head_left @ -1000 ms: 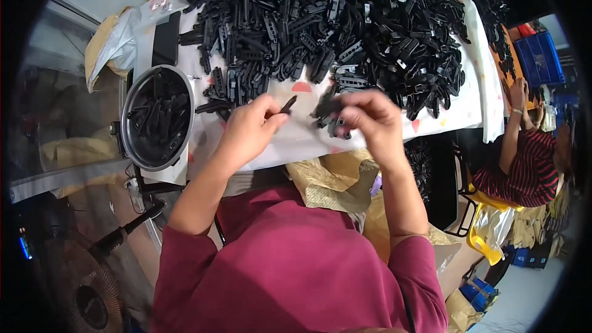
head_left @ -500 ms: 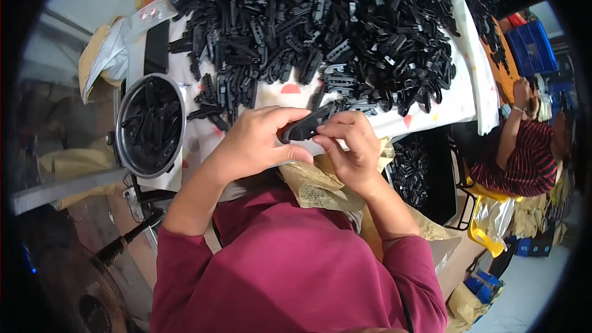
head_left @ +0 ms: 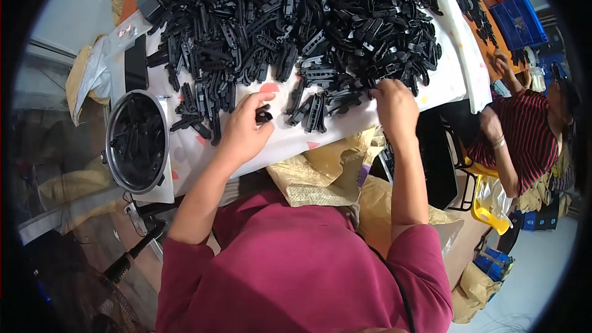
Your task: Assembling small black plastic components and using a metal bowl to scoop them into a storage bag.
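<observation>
Blue crate (head_left: pixel 519 21), yellow stool (head_left: pixel 490 213)

matt black plastic clips (head_left: pixel 308 31) on a smooth white sheet (head_left: pixel 444 80); round bowl (head_left: pixel 110 148) has a shiny metal rim.

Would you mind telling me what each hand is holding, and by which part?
The left hand pinches a small black plastic part by its end. The right hand reaches into the pile; whether it grips anything cannot be told.

Bowl (head_left: pixel 137 142) left of parts heap (head_left: pixel 296 31) on table (head_left: pixel 444 80)
</observation>
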Motion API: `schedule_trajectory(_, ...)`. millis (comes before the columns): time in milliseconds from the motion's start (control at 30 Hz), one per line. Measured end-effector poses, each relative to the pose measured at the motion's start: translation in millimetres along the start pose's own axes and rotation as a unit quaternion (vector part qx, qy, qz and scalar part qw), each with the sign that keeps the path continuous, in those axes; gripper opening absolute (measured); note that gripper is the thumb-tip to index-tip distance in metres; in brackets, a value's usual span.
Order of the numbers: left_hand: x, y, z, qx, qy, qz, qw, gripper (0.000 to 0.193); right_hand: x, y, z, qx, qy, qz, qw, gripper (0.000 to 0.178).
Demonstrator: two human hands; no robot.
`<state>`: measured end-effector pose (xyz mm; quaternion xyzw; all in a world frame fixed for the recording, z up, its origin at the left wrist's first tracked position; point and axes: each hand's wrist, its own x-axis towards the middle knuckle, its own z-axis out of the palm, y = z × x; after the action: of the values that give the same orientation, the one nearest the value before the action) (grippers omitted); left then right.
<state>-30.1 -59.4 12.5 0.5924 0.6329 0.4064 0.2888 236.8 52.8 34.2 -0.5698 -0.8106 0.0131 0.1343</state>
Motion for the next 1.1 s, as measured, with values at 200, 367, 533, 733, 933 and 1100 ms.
schedule_trajectory(200,14,29,36,0.251,-0.057,0.004,0.966,0.021,-5,4,28,0.052,0.061,0.059,0.995,0.032)
schedule_trajectory(367,30,20,36,0.226,0.001,-0.053,0.973,0.034,-7,-3,30,0.161,0.063,0.080,0.982,0.038)
schedule_trajectory(533,41,3,28,-0.029,-0.037,-0.117,0.992,0.049,-13,-21,13,0.554,-0.010,0.212,0.805,0.024)
schedule_trajectory(733,42,12,37,0.175,-0.005,-0.038,0.984,0.039,-17,-42,6,0.711,-0.067,0.217,0.666,0.019)
schedule_trajectory(933,46,-1,26,0.226,-0.036,-0.057,0.972,0.021,-24,-47,2,0.762,-0.040,0.247,0.598,0.014)
schedule_trajectory(1100,44,8,23,0.237,-0.077,-0.004,0.968,0.019,-25,-46,4,0.793,-0.034,0.244,0.557,0.015)
